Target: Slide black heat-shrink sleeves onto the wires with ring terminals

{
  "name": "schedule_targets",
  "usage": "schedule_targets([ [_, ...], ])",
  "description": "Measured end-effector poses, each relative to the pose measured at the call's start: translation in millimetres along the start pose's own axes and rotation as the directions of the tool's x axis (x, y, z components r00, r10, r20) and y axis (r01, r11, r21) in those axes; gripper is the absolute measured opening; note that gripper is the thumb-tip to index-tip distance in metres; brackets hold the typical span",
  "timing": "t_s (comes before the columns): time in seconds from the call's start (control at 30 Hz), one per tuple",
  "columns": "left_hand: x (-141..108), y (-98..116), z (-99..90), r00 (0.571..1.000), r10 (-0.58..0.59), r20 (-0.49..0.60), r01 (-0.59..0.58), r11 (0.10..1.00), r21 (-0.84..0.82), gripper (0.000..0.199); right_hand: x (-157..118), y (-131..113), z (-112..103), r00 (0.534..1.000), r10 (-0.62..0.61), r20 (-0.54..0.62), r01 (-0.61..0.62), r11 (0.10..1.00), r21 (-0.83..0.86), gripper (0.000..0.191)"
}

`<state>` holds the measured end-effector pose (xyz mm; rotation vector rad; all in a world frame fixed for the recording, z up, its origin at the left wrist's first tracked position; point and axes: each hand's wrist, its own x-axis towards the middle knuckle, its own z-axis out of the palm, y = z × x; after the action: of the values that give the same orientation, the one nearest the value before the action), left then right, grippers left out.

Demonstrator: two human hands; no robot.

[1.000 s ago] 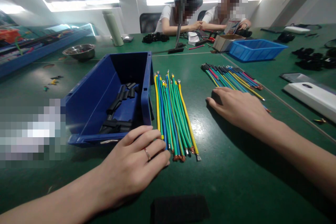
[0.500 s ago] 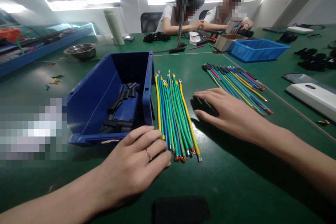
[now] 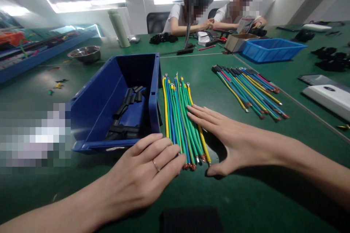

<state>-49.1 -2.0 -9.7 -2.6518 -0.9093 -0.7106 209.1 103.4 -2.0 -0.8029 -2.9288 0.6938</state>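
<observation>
Between my hands lies a row of yellow, green and blue wires [image 3: 179,120], with ring terminals at the far ends and mostly bare copper at the near ends. My left hand [image 3: 149,171] rests over the near left ends, its fingers stretched across them; the fingertips' undersides are hidden. From the right, my right hand [image 3: 224,134] reaches in with fingers extended and thumb spread. Its fingertips touch the outer yellow wire, and the thumb lies by that wire's near end. Left of the row stands a blue bin [image 3: 93,105] holding short black tubes [image 3: 124,131].
A second wire bundle [image 3: 248,91] with black-sleeved far ends lies at the right. Beyond it are a light-blue tray [image 3: 273,51] and a cardboard box [image 3: 235,43]. A metal bowl [image 3: 86,54] and a green bottle [image 3: 119,29] stand at back left. Two people sit opposite.
My right hand has moved left and nearer to me, from beside the wires onto their right edge, with its thumb now spread. My left hand has shifted slightly right over the near ends.
</observation>
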Motion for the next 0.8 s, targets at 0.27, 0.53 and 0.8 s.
schedule_targets([
  [0.27,0.5,-2.1,-1.3,0.997,0.059,0.050,-0.060,0.998,0.025,0.033,-6.2,4.9,-11.6,0.999,0.012,0.043,-0.010,0.999,-0.038,0.115],
  [0.53,0.0,-1.4,0.7,0.997,0.064,0.033,-0.065,0.997,0.039,0.032,-9.3,6.5,-19.5,0.996,0.045,0.079,-0.045,0.999,-0.010,0.116],
  [0.8,1.2,-1.3,-0.5,0.997,0.061,0.037,-0.062,0.997,0.038,0.031,-10.5,7.7,-19.0,0.998,0.025,0.049,-0.028,0.999,0.042,0.115],
])
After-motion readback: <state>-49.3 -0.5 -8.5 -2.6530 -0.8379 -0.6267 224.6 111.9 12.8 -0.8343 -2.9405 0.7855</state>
